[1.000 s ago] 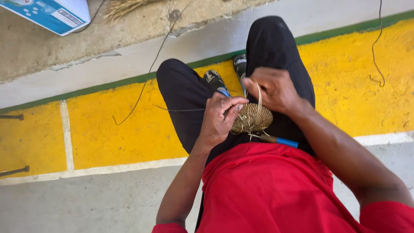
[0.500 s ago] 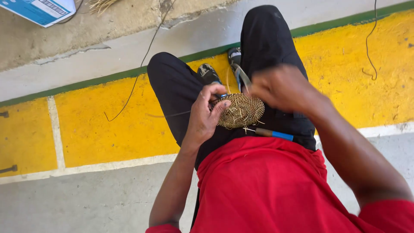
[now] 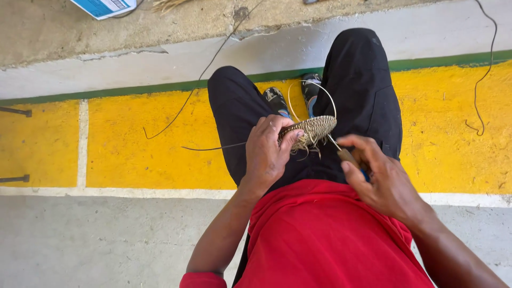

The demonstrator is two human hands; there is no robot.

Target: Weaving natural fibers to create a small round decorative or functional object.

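Observation:
A small round woven disc of tan fibre (image 3: 314,128) sits above my lap, seen nearly edge-on, with loose strands hanging from it. My left hand (image 3: 268,152) pinches its near left rim. A pale thin strand loops up from the disc and back down toward my right hand (image 3: 381,181). That hand is closed on a slim tool with a brown and blue handle (image 3: 348,156), whose tip points at the disc's right edge. Black trousers (image 3: 362,90) and a red shirt (image 3: 320,234) fill the space below my hands.
A long dark fibre strand (image 3: 192,96) trails left over the yellow painted kerb (image 3: 133,144). Another dark strand (image 3: 482,74) curls at the right. A blue-and-white box (image 3: 104,6) and a bundle of straw lie at the top. My shoes (image 3: 277,98) show between the knees.
My right hand has pulled back from the disc toward my body, down and right, drawing the pale strand out into a loop. The disc has tilted to nearly edge-on in my left hand.

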